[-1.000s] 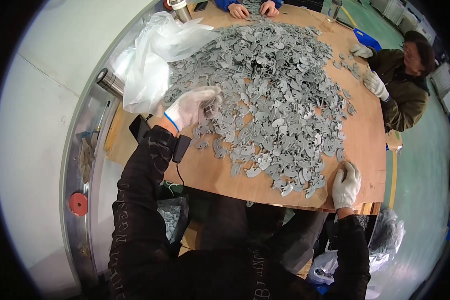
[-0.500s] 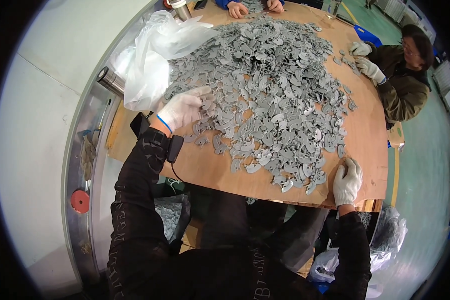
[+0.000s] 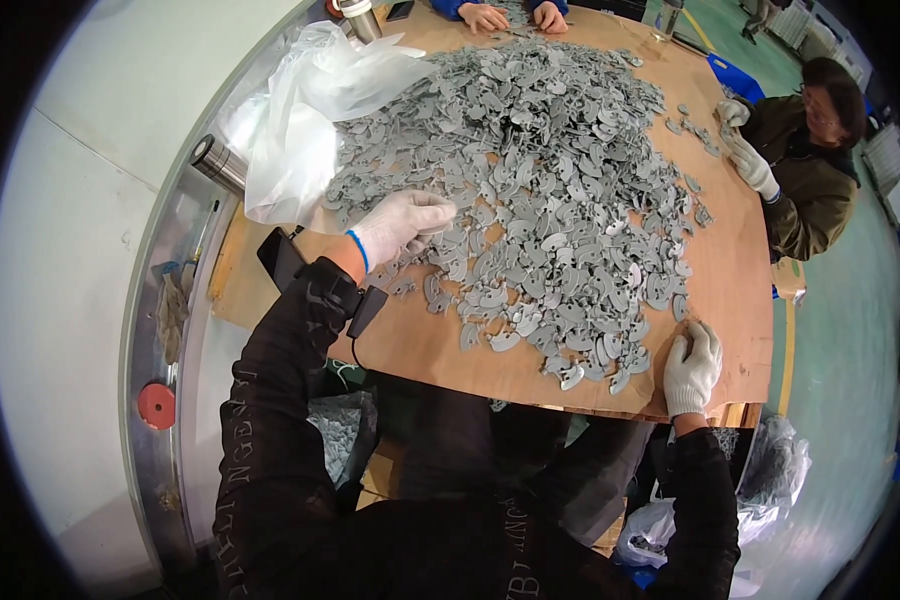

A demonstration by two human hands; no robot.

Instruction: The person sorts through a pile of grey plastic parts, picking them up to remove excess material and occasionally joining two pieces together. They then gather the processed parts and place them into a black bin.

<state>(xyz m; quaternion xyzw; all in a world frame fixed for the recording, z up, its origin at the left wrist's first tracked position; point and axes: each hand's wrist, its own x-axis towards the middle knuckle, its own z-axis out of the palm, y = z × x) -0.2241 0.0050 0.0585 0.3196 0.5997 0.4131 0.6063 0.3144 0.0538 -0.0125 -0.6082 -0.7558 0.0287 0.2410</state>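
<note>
My left hand (image 3: 406, 226), in a white glove with a blue cuff edge, hovers over the near left side of a wide heap of small grey curved parts (image 3: 570, 215). Its thumb and fingers are pressed together; whatever sits between them, if anything, is hidden. At the table's near right corner rests my right hand (image 3: 693, 370), also gloved in white. Its fingers lie on the wood with the thumb apart, holding nothing. The closest parts lie just left of it. Each part is flat, crescent-like and has small holes.
A clear plastic bag (image 3: 295, 130) lies left of the heap on the wooden table (image 3: 730, 270). A steel flask (image 3: 220, 163) and a black phone (image 3: 280, 255) are at the left. One gloved co-worker (image 3: 805, 165) sits right; another person's bare hands (image 3: 484, 17) are at the far edge.
My left hand has moved right and slightly down, and its fingers have drawn together. My right hand stays in place. The co-worker's gloved hands at the right have shifted toward their body.
</note>
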